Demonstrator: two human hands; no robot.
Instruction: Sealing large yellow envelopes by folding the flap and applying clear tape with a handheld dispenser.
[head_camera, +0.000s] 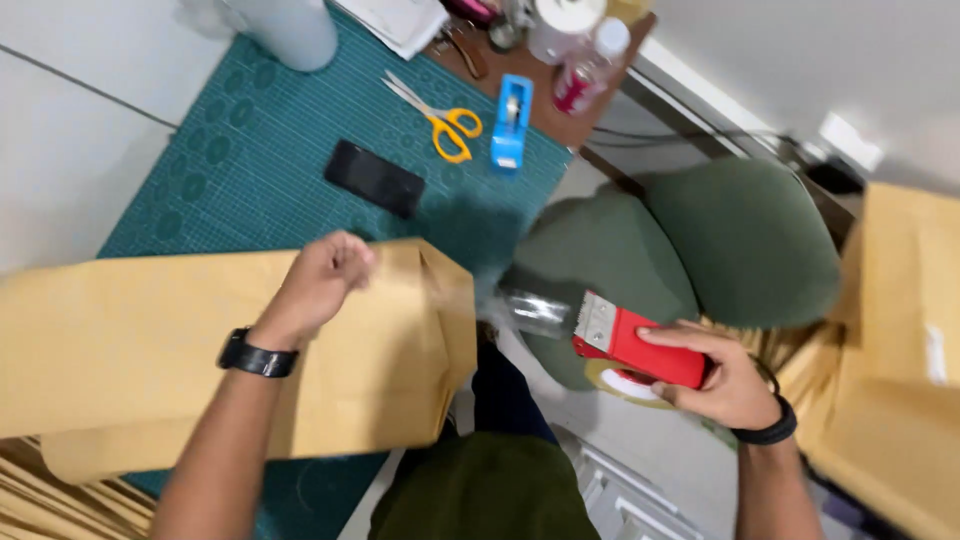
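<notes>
- Step in hand, as judged: sealing of the brown paper package with tape; a strip of clear tape is drawn out between the package's end and the dispenser.
- Left hand is closed in a loose fist and pressed down on the top of the package, near its folded end; nothing is held in it, the package is only pinned.
- Right hand is wrapped tight around the red tape dispenser (serrated metal blade facing the package), held off to the right, apart from the package.
- Package lies across the teal cutting mat and overhangs its near edge; the right end is folded over.
- Whether the tape's free end is already stuck to the fold cannot be told for certain: that area is blurred.
- Next move, as judged, calls for tension to be kept on the strip, the fold to be kept pinned, and the blade to be tilted for a clean cut.
- Left unused on the mat: yellow-handled scissors, blue desk tape dispenser, black phone.
- Green chair sits behind the dispenser.
</notes>
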